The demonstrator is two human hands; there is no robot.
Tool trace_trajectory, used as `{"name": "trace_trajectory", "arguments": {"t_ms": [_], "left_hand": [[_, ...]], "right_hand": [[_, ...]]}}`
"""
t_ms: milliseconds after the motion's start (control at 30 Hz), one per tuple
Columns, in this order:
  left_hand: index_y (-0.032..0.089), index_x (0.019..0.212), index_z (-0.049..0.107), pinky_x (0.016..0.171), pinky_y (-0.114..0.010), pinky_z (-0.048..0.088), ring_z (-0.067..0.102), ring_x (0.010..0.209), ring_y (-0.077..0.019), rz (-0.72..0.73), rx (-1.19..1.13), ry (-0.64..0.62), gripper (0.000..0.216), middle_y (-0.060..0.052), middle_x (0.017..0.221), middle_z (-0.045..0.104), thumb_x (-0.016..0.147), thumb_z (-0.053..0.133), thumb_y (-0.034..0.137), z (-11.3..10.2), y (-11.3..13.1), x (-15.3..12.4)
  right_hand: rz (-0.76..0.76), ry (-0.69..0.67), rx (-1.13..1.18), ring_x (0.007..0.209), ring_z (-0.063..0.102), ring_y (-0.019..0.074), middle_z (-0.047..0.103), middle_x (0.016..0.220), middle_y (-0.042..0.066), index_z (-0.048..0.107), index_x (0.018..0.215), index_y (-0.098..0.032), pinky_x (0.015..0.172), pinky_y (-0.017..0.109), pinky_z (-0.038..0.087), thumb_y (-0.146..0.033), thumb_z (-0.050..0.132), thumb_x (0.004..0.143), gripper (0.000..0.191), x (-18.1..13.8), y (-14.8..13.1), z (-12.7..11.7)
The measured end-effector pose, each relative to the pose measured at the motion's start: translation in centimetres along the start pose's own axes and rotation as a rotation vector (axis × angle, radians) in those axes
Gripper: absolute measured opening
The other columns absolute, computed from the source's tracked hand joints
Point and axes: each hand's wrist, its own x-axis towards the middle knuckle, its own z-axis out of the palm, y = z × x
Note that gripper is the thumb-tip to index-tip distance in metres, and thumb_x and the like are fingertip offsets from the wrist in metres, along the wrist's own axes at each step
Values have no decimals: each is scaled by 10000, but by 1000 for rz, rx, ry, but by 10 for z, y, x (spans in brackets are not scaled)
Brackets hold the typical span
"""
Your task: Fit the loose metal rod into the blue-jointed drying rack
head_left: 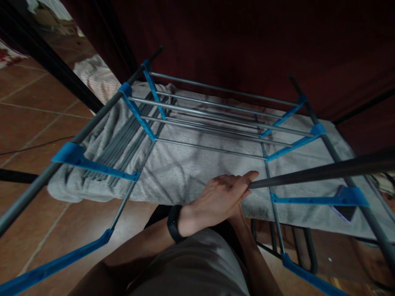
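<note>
My left hand (217, 197), with a dark band on its wrist, is closed round the near end of a loose grey metal tube (302, 174). The tube runs off to the right, over the side of the rack. Only a small part of my right hand (237, 216) shows beneath my left; its fingers are hidden. In front of me and on both sides stands a partly assembled rack with grey side poles (98, 119), blue plastic brackets (92, 162) and thin metal crossbars (216, 115).
Under the rack a grey blanket (191, 164) covers a low bench. Several thin grey rods (123, 139) lie on it at left. A phone-like dark object (345, 209) lies at right, partly behind a bracket. Dark red cloth (247, 45) hangs behind; tiled floor (33, 123) spreads left.
</note>
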Motion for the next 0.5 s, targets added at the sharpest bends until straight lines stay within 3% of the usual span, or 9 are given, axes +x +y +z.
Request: {"name": "trace_trajectory", "arguments": {"t_ms": [133, 267, 367, 433, 500], "left_hand": [[190, 1533, 421, 878, -373, 604, 763, 1021, -230, 77, 47, -48, 439, -84, 1105, 780, 1098, 472, 222, -1, 3, 3], [154, 1529, 397, 889, -351, 591, 752, 1014, -216, 162, 95, -64, 478, -73, 1059, 769, 1064, 504, 140, 0, 3, 1], [143, 1532, 385, 904, -342, 585, 747, 1025, -212, 183, 115, -66, 520, -69, 1053, 763, 1036, 538, 112, 1, 2, 0], [142, 1534, 387, 916, -340, 583, 747, 1026, -206, 194, 131, -78, 527, -66, 1061, 765, 1031, 537, 103, 2, 3, 0], [149, 1544, 392, 909, -330, 584, 749, 1013, -195, 208, 174, -107, 534, -59, 1054, 766, 1030, 524, 95, 2, 5, 1]], "right_hand": [[90, 33, 56, 1010, 704, 325, 633, 818, 64, 559, 1548, -294, 933, 515, 575, -361, 384, 1056, 527, 0, -5, 1], [205, 208, 41, 929, 698, 355, 596, 749, 68, 485, 1606, -270, 952, 577, 551, -333, 356, 1046, 578, -6, -22, 20], [203, 294, 4, 909, 685, 344, 585, 742, 61, 545, 1562, -281, 972, 568, 539, -335, 396, 1039, 547, -8, -38, 20], [202, 261, -22, 898, 666, 325, 582, 744, 53, 613, 1498, -306, 965, 539, 542, -327, 481, 1012, 505, -6, -48, 8], [298, 183, -91, 901, 647, 314, 567, 732, 44, 672, 1432, -290, 954, 515, 545, -299, 551, 971, 477, -4, -58, -7]]}}
